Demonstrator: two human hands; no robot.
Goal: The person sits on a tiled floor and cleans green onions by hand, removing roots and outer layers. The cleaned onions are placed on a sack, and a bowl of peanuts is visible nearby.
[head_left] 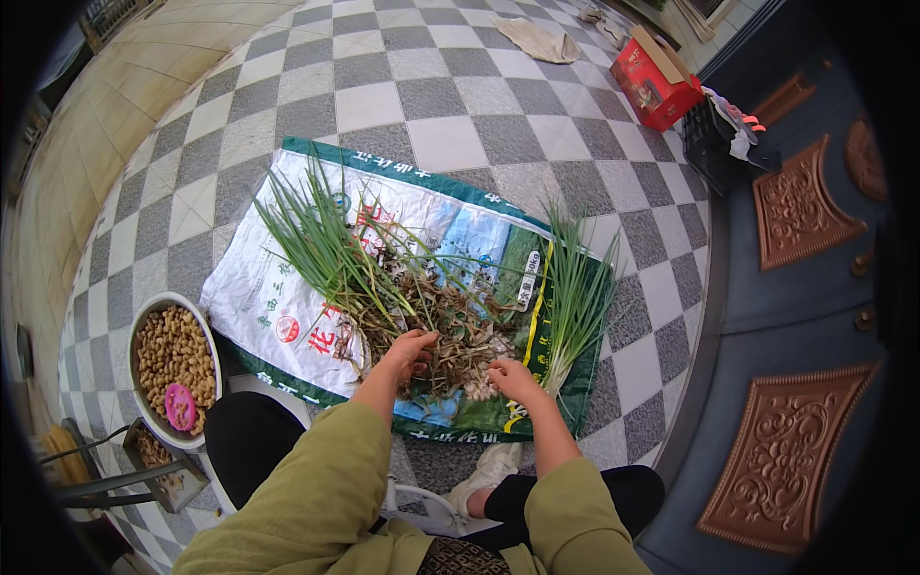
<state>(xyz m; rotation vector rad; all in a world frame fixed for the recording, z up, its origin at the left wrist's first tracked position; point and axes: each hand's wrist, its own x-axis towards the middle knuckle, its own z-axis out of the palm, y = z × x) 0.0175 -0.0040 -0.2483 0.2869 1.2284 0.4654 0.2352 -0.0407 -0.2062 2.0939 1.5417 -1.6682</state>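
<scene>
My left hand point(411, 353) is at the near edge of a heap of dry brown leaves and peelings point(449, 309), its fingers bent; what lies under them is hidden. Beside pale root trimmings point(483, 370), my right hand point(512, 377) has its fingertips drawn together, and anything between them is too small to make out. Untrimmed spring onions point(316, 251) with long green tops and dirty roots lie left of the heap. On the right is a bundle of cleaner spring onions point(571, 316) with white lower ends. Everything rests on a flattened woven plastic sack point(248, 287) bearing print.
A basin point(215, 359) of peanuts in the shell, with a pink plastic dish point(180, 407) in it, stands at left. Below it is a dustpan point(176, 481) with debris. A red cardboard box point(650, 86) and black crate point(708, 136) sit near the dark door point(776, 309).
</scene>
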